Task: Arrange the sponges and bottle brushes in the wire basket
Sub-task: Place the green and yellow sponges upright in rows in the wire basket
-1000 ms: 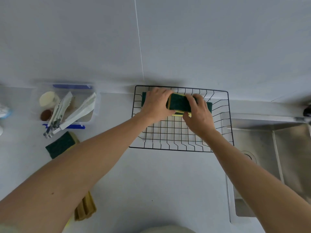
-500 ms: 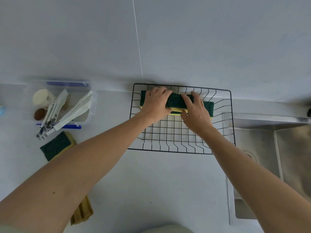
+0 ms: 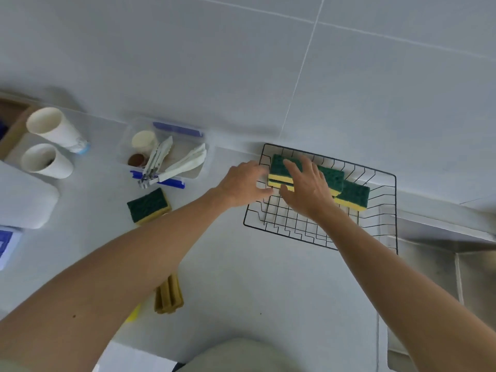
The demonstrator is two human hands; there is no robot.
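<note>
Basket (image 3: pixel 386 237): sponges (image 3: pixel 349 193) stacked along far side. Right hand (image 3: pixel 306 189) spread flat atop the stack. Left hand (image 3: pixel 243 185) at basket's left rim, fingers loosely open, apparently empty.

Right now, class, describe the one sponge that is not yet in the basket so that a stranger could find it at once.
Start at the black wire basket beside the sink, then look left along the white counter to the clear plastic tub of utensils. Just in front of that tub lies a green-topped yellow sponge. Unlike the matching sponges, it sits alone on the counter, untouched.
</note>
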